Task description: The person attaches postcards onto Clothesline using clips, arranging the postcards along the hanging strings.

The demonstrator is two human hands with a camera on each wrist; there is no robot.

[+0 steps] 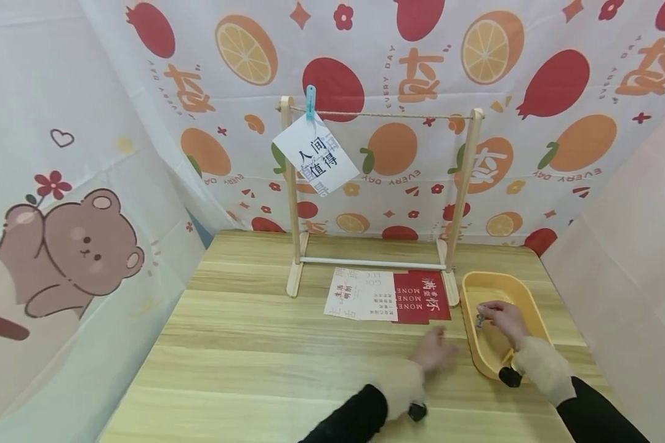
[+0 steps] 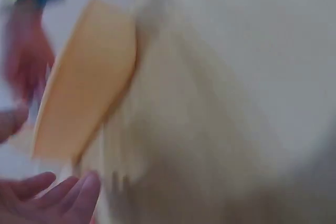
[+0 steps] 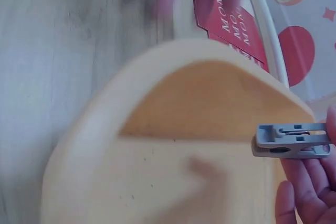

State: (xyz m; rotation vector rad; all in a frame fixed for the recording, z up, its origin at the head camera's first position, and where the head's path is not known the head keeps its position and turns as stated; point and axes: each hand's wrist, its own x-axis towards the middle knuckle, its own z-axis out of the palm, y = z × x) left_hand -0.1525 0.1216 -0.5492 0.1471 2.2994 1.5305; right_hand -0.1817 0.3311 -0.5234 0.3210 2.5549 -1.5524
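Observation:
Over the yellow basket (image 1: 490,354), my right hand (image 1: 507,321) pinches a grey clothespin (image 3: 291,140) between thumb and fingers. My left hand (image 1: 435,352) is blurred above the table, left of the basket; in the left wrist view its fingers (image 2: 79,195) are spread and hold nothing. White cards (image 1: 362,295) and red cards (image 1: 421,297) lie on the table beyond it, in front of the rack. On the rack's string (image 1: 388,115) a blue clothespin (image 1: 310,103) holds a tilted white card (image 1: 316,154) near the left post.
The wooden rack (image 1: 462,191) stands at the back of the table (image 1: 227,357), its right foot (image 1: 449,289) close to the basket. Inside the basket is a yellow item (image 1: 508,357). Printed cloth (image 1: 421,215) hangs behind and at both sides.

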